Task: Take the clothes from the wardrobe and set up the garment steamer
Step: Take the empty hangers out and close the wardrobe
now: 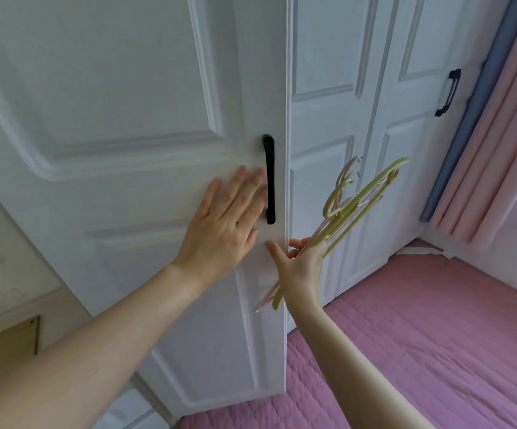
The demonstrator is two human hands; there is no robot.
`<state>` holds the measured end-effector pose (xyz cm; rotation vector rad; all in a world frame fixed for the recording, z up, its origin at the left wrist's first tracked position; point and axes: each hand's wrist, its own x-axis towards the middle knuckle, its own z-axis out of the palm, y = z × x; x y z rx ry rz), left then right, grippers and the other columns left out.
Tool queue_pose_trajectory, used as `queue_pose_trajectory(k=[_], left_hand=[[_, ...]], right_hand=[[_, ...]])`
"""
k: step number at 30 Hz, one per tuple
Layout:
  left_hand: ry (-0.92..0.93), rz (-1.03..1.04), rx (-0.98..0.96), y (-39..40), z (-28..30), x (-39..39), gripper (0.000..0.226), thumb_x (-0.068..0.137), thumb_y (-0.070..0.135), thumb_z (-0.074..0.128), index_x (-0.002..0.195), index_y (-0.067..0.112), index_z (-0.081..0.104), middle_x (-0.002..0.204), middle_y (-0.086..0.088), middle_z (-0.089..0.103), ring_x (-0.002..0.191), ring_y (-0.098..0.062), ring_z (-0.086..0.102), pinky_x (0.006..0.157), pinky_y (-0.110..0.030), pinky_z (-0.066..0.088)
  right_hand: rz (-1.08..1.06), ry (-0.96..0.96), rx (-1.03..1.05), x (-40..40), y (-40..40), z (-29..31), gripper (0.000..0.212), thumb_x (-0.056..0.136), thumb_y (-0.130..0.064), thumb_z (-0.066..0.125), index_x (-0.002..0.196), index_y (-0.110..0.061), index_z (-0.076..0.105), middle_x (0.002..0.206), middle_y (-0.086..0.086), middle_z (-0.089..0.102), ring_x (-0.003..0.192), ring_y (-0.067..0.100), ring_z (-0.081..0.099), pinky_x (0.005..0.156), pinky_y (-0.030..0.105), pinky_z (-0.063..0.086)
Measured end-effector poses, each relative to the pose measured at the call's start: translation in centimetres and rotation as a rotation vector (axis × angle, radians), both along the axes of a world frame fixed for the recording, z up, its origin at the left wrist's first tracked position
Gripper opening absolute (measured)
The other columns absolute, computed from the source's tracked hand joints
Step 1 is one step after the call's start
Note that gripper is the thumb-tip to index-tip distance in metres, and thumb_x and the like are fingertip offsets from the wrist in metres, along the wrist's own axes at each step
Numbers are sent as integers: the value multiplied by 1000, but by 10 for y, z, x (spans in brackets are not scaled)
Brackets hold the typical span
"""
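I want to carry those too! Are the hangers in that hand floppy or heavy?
Probably stiff: the hangers stick straight out past the right hand without drooping. Likely light, since they look like thin plastic and one hand holds several. They might slide apart, being smooth and loosely bunched.

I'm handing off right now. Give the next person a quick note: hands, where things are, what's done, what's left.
Left hand: open, palm flat on the white wardrobe door beside its black handle.
Right hand: fingers closed on a bunch of empty green and pink hangers, thumb touching the door edge.
Done: hangers in hand, no clothes on them.
Left: no garments or steamer in view; both are outstanding. Pink bed lies to the right.
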<state>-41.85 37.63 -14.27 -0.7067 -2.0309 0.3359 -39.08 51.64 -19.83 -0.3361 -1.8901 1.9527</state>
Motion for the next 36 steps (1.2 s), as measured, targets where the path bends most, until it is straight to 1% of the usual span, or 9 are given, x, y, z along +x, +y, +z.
queue_pose_trajectory(k=[4, 12, 18, 20, 23, 27, 29, 33, 36], left_hand=[[26, 19, -23, -2, -1, -25, 57, 90, 17, 52, 145, 8, 40, 156, -11, 28, 145, -32, 24, 116, -52, 20], [105, 78, -112, -17, -4, -66, 57, 93, 18, 49, 148, 12, 34, 158, -7, 26, 145, -31, 23, 116, -52, 15], [96, 135, -168, -25, -5, -85, 55, 97, 19, 43, 150, 11, 29, 160, -7, 21, 147, -32, 17, 117, -53, 7], [87, 153, -174, -27, -5, -89, 54, 98, 19, 40, 150, 12, 27, 160, -6, 19, 147, -32, 14, 117, -53, 5], [91, 172, -179, -29, -4, -95, 51, 99, 16, 33, 150, 12, 26, 160, -6, 18, 148, -33, 13, 117, -53, 3], [97, 204, -191, -30, -4, -99, 51, 101, 15, 21, 151, 11, 22, 161, -6, 17, 148, -33, 12, 117, -52, -1], [101, 212, -192, -31, -3, -99, 52, 101, 14, 12, 151, 11, 22, 161, -7, 17, 147, -33, 12, 117, -53, 0], [79, 223, -209, -31, -1, -98, 54, 98, 17, 17, 151, 11, 22, 161, -7, 15, 148, -34, 11, 117, -53, 1], [78, 240, -217, -31, -1, -99, 56, 97, 17, 16, 151, 11, 23, 161, -8, 14, 148, -34, 10, 117, -51, 1]], right_hand=[[18, 13, 34, -30, -6, 0, 39, 83, -20, 74, 99, -17, 38, 80, -5, 46, 69, 11, 50, 63, 17, 42], [-25, 30, 19, -74, -25, -5, 42, 82, -18, 75, 103, -17, 38, 86, -11, 47, 79, 13, 57, 66, 20, 45], [-56, 7, 6, -98, -43, -12, 43, 80, -18, 77, 100, -17, 39, 91, 0, 52, 83, 17, 58, 80, 34, 52], [-55, 3, 14, -105, -47, -15, 44, 80, -20, 77, 102, -16, 39, 99, 9, 56, 79, 21, 61, 76, 35, 55], [-27, 0, -27, -110, -51, -16, 43, 83, -17, 73, 106, -14, 37, 103, 8, 57, 67, 26, 66, 54, 22, 54], [-18, 12, -62, -116, -58, -20, 43, 82, -15, 74, 104, -18, 37, 106, 7, 55, 77, 23, 70, 74, 38, 59], [-33, 21, -50, -119, -62, -22, 43, 81, -12, 75, 99, -20, 37, 100, 1, 52, 82, 22, 68, 76, 41, 59], [-64, 18, -23, -126, -67, -28, 48, 79, -16, 77, 88, -34, 33, 97, 0, 50, 86, 27, 66, 78, 44, 57], [-85, 17, -5, -129, -69, -27, 50, 78, -16, 77, 85, -37, 32, 99, -3, 50, 92, 25, 63, 81, 44, 56]])
